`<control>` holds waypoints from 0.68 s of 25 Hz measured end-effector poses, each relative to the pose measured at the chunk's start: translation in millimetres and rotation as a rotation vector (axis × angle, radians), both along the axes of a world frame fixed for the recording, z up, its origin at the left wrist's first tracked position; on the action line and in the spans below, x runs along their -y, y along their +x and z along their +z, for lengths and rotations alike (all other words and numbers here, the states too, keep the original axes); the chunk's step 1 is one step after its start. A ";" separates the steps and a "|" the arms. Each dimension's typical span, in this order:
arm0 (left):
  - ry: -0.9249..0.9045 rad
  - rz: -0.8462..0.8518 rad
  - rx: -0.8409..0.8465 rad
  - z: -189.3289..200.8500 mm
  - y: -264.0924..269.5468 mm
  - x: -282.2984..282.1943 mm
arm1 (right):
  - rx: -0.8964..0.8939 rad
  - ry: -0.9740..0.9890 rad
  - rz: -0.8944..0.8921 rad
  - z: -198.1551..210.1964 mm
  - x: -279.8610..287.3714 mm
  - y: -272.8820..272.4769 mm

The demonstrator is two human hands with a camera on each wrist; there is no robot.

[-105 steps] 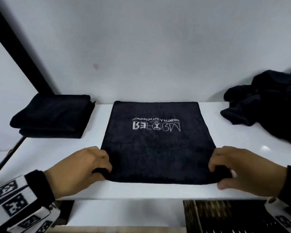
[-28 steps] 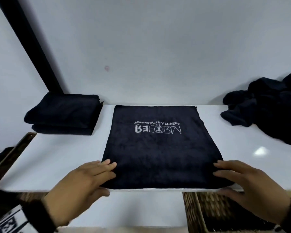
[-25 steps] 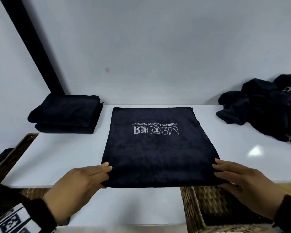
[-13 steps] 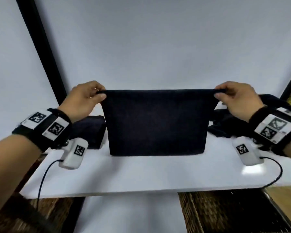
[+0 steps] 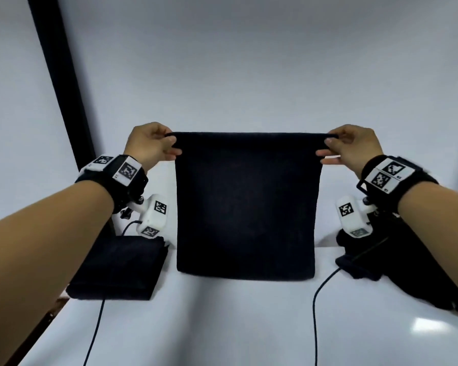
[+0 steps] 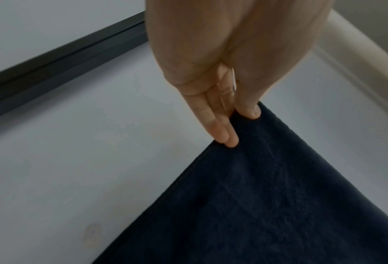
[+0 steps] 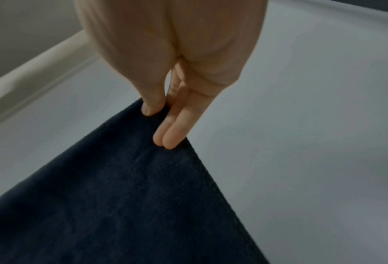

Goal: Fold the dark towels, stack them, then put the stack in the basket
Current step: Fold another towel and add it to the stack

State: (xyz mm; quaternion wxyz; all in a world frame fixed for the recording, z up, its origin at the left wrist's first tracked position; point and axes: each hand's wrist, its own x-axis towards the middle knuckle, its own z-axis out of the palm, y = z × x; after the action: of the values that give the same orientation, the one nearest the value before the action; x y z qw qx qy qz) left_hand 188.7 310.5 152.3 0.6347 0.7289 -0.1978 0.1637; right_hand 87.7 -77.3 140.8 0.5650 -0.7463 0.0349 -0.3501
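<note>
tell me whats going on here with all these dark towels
A person is folding towels. The left hand and right hand each pinch a top corner of one dark towel, holding it up so it hangs over the white table. A folded stack lies at the left, an unfolded pile at the right. No basket is in view.

Held towel (image 5: 245, 207) showing as dark matt terry cloth, fuzzy nap, stitched hem. Folded towels (image 5: 119, 265) looking same soft cloth. White table (image 5: 222, 326) appearing smooth, glossy, reflecting light. Wrist cameras (image 5: 154, 215) looking white hard plastic.
</note>
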 end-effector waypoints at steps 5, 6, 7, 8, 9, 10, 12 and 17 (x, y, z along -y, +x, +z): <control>-0.002 -0.021 0.090 12.9 -15.8 -5.8 | 0.082 -0.024 0.008 15.1 4.8 -19.1; -0.014 -0.024 0.108 9.8 -25.0 -8.3 | 0.091 -0.031 0.009 12.6 3.7 -30.2; -0.019 -0.019 0.127 5.3 -36.2 -12.1 | 0.096 -0.040 0.011 8.4 1.6 -43.0; -0.002 -0.004 0.137 -3.2 -51.3 -17.7 | 0.088 -0.048 0.012 -0.4 -2.9 -58.9; 0.038 0.017 0.145 -15.4 -68.7 -25.6 | 0.072 -0.052 0.011 -11.9 -7.7 -77.5; 0.095 0.031 0.149 -29.7 -89.1 -34.2 | 0.052 -0.061 0.011 -26.1 -11.4 -97.4; 0.214 0.020 0.116 -71.1 -134.0 -57.8 | -0.021 -0.061 0.037 -64.8 -20.9 -143.8; 0.537 -0.187 -0.065 -178.6 -226.3 -108.7 | -0.362 -0.102 0.149 -178.7 -56.5 -253.7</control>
State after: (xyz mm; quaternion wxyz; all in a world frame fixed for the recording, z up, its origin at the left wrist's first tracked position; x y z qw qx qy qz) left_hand -37.5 419.2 -26.3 0.4373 0.8543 -0.2799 0.0228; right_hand -166.0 -20.8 -37.8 0.5355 -0.8251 0.0627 -0.1688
